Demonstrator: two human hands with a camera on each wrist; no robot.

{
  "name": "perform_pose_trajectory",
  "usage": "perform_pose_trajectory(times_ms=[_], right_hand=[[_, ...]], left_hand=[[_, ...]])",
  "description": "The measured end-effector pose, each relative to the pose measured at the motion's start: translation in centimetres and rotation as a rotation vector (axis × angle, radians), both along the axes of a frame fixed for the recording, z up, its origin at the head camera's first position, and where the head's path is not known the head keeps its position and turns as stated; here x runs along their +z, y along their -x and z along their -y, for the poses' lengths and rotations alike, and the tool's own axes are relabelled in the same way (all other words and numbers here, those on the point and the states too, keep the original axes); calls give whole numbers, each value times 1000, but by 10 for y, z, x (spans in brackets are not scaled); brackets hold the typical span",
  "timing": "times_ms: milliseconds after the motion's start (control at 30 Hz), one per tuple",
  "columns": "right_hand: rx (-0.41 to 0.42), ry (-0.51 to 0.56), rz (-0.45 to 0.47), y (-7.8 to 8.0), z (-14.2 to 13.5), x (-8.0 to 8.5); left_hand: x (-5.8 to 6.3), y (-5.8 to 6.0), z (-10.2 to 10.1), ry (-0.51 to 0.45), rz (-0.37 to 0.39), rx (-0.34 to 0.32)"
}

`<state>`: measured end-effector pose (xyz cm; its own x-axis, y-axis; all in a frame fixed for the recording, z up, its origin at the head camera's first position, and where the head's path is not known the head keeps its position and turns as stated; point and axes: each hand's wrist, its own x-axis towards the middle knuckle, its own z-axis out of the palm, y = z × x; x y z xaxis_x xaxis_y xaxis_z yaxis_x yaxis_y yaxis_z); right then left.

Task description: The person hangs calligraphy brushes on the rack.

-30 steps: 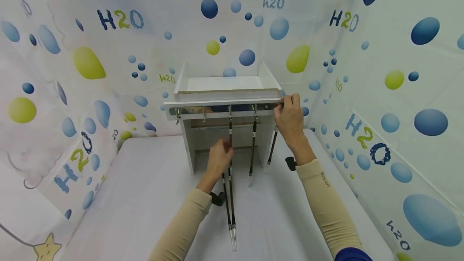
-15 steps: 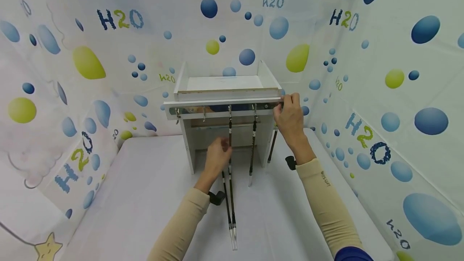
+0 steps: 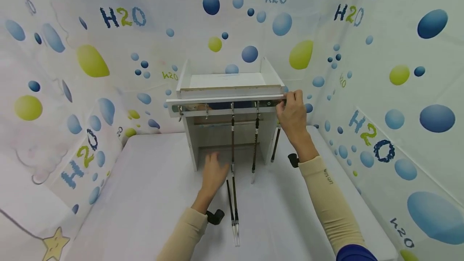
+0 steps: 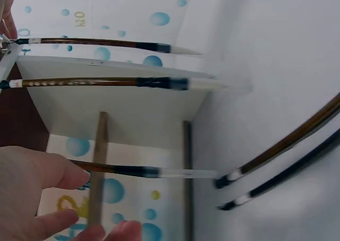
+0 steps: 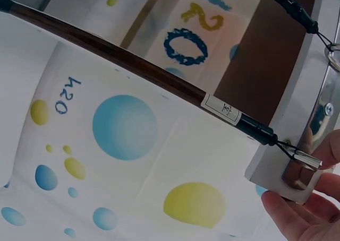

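Note:
Three calligraphy brushes hang tip down from the hook rail (image 3: 217, 107) of a white rack: a middle brush (image 3: 233, 140), one to its right (image 3: 256, 140) and one at the right end (image 3: 276, 144). My left hand (image 3: 213, 174) is beside the middle brush, fingers spread and holding nothing. In the left wrist view its fingers (image 4: 69, 172) overlap that brush's handle. With my right hand (image 3: 293, 114) I grip the rail's right end. In the right wrist view the thumb and fingers are around the end, by the hook (image 5: 308, 158) bearing the brush loop.
Two more brushes (image 3: 235, 200) lie on the white table (image 3: 145, 196) in front of the rack. Two hooks (image 3: 180, 112) at the rail's left carry no brush. A shallow white tray (image 3: 228, 79) tops the rack. Patterned curtains stand behind and at both sides.
My left hand has let go of the middle brush and moved down and slightly left, its fingers opening. The right hand stays at the rail's end. The head view has shifted slightly.

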<state>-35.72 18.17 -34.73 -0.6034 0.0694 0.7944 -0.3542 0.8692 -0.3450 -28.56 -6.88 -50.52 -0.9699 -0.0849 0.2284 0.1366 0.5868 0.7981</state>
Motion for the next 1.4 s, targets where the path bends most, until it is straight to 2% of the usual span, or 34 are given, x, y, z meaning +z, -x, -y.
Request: perform_pose_trajectory(times_ms=[267, 467, 600, 867, 1133, 1400], right_hand=[[5, 7, 7, 1, 0, 4], [0, 5, 13, 1, 0, 5], [-5, -1, 19, 2, 0, 6], [2, 6, 13, 2, 0, 6], [0, 17, 29, -1, 2, 3], [-3, 10, 34, -2, 1, 1]], left_hand=[[-34, -17, -4, -14, 78, 3], [-55, -22, -7, 11, 127, 22], [-66, -26, -8, 5, 149, 28], [-79, -35, -12, -9, 185, 34], [-89, -41, -16, 39, 146, 24], [-96, -42, -17, 64, 145, 15]])
